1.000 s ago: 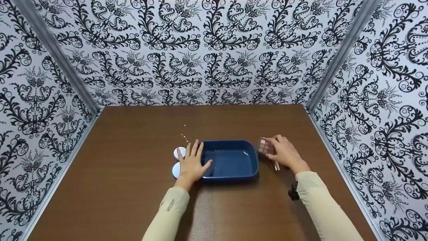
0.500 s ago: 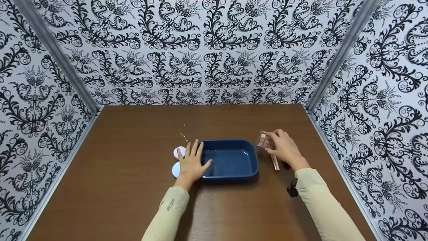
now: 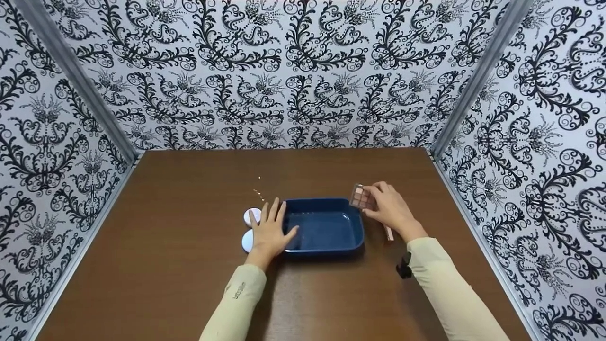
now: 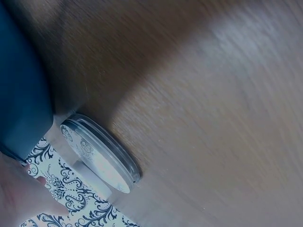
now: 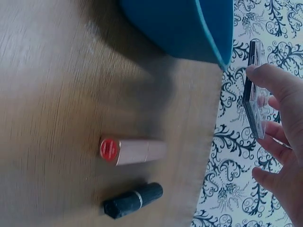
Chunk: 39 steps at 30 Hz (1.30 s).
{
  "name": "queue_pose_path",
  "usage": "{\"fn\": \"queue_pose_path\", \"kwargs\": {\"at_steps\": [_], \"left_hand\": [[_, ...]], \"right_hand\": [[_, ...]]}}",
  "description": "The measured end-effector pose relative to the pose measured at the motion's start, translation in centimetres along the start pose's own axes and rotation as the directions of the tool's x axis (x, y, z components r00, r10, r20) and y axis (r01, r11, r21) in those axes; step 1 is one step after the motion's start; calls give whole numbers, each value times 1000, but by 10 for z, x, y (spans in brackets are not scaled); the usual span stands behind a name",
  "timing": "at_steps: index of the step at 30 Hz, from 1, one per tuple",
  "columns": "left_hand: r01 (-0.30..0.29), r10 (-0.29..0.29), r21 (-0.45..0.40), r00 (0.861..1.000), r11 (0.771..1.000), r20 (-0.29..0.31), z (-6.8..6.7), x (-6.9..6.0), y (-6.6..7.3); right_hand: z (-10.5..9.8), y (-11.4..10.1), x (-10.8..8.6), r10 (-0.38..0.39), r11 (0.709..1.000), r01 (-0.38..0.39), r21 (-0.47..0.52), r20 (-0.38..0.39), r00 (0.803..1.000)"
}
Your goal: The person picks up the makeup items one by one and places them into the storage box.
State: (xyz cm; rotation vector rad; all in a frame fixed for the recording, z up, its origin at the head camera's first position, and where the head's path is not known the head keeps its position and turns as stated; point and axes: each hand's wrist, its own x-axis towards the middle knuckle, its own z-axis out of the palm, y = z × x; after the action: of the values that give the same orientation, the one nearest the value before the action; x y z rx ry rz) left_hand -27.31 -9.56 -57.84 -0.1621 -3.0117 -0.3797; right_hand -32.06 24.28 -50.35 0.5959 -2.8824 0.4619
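Note:
A blue rectangular dish [image 3: 324, 232] sits mid-table. The left hand [image 3: 269, 234] lies spread over its left rim, fingers straight. The right hand [image 3: 390, 208] pinches a small clear-lidded makeup palette [image 3: 362, 197] above the dish's back right corner. In the right wrist view, thumb and fingers of the right hand [image 5: 284, 118] hold the palette [image 5: 253, 90] by its edges, raised off the table beside the dish [image 5: 180, 28]. The left wrist view shows part of the left hand [image 4: 23, 196] near the dish [image 4: 21, 90].
Two round white-topped items [image 3: 252, 216] stand left of the dish; one appears as a round compact [image 4: 99, 153]. A pink tube with a red end [image 5: 135, 150] and a black tube [image 5: 132, 200] lie right of it. Small gold bits [image 3: 260, 194] lie behind. Patterned walls enclose the table.
The right hand has lifted the palette and moved it left, from beside the dish to over its back right corner. The left hand has kept its place on the rim.

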Motion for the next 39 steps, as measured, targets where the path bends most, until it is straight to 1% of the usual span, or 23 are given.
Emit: {"fn": "queue_pose_path", "kwargs": {"at_steps": [5,7,11,15,19,24,28,32,37,39], "left_hand": [[-7,7,-27,1000,1000,-8,-1,0,0],[0,0,-20,1000,1000,5,-1,0,0],[4,-4,-27,1000,1000,3,-3,1,-1],[5,-5,-43,1000,999,0,-2,1,-1],[4,-4,-57,1000,998,1,-1,0,-1],[0,0,-53,1000,999,2,-2,-1,-1],[-2,2,-52,1000,999,-1,-2,-1,-1],[4,-3,-54,1000,999,13,-2,0,-1],[11,-10,-50,1000,999,13,-1,0,-1],[8,-8,-49,1000,999,2,-1,0,-1]], "right_hand": [[4,-12,3,-25,1000,25,8,-11,1000],[6,-17,4,-46,999,46,9,-21,999],[10,-24,7,-88,996,88,11,-38,995],[15,-31,9,-121,992,122,12,-38,992],[21,-37,9,-130,991,131,23,-23,991],[27,-44,9,-141,990,142,25,-15,990],[31,-49,10,-132,991,132,32,11,991],[34,-54,10,-120,992,118,41,43,992],[40,-58,10,-148,989,147,33,29,989],[42,-60,10,-158,987,157,35,22,987]]}}
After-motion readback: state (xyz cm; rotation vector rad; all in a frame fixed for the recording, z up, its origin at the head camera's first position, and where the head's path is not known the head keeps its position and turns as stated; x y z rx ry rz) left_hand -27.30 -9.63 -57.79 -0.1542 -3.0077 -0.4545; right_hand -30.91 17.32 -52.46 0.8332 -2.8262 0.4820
